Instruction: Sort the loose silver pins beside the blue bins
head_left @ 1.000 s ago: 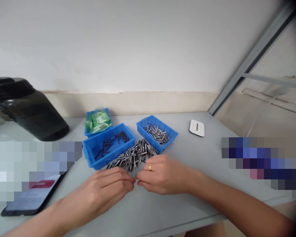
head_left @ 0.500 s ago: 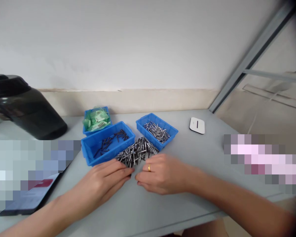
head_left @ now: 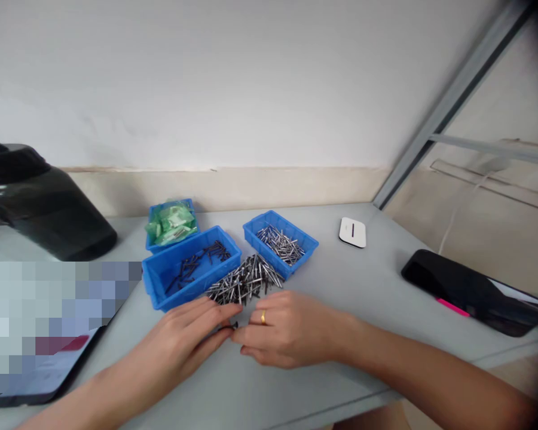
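My left hand [head_left: 192, 331] pinches a thin black screw [head_left: 229, 326], its head poking out past the thumb and fingers. Close by, my right hand [head_left: 287, 329], with a gold ring, has its fingers curled together and their tips near the screw. What they hold, if anything, is hidden. Just beyond both hands lies a loose pile of silver metal pins mixed with dark screws [head_left: 246, 279]. The left blue bin [head_left: 190, 294] contains black screws, scattered over its floor. Silver pins fill the bottom of the right blue bin [head_left: 305, 254].
Behind the left bin, a smaller blue bin [head_left: 149, 242] holds green plastic packets [head_left: 173, 222]. A dark bottle [head_left: 58, 203] and a partly blurred tablet-like device [head_left: 49, 376] are at left. To the right lie a white square device [head_left: 352, 232] and a black phone [head_left: 470, 289].
The screw in my left fingers now shows clearly as thumb and index finger part slightly. My right fingertips have come closer to it. The view has shifted a little.
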`<state>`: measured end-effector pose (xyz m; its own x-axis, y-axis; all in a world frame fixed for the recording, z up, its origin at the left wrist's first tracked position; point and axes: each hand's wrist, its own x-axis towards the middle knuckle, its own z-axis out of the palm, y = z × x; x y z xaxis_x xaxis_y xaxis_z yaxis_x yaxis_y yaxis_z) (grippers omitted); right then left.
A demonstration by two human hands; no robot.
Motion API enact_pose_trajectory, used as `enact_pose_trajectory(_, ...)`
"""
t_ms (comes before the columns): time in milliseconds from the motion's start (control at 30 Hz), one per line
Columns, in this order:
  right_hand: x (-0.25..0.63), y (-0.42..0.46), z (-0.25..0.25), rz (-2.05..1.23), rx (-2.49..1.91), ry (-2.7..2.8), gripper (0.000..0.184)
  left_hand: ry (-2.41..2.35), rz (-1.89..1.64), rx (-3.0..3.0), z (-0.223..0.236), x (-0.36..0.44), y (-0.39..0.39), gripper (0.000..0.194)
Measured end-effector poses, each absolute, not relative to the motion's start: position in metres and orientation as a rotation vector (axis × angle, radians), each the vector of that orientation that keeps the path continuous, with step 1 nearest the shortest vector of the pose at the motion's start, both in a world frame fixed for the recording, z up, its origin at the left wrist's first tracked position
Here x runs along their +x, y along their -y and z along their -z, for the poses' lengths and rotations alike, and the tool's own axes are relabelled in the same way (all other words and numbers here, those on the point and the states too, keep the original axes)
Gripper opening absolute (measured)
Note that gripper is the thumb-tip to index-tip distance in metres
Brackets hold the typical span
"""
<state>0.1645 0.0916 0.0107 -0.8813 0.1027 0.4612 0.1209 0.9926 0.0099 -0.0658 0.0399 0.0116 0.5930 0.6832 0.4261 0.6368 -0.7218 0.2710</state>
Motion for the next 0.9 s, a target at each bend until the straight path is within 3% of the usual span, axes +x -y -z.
enact_pose_trajectory(267, 0.164, -0.092, -0.011, 0.108, -0.179, 2.625, 0.019, -1.019, -0.784, 2.685, -0.018, -0.061, -0.036, 0.023)
enact_pose_trajectory(500, 0.164, -0.092, -0.014, 0.073, -0.153, 2.602, 0.019, -1.003, -0.939, 2.072, -0.016, -0.055, -0.037, 0.038)
enact_pose_trajectory(667, 0.163, -0.091, -0.014, 0.021, -0.173, 2.521, 0.017, -0.979, -0.824, 1.711, -0.012, -0.054, -0.043, 0.007)
enact_pose_trajectory(900, 0.159, -0.092, -0.010, 0.039, -0.152, 2.420, 0.017, -1.001, -0.681, 1.287, -0.011, -0.051, -0.046, 0.014)
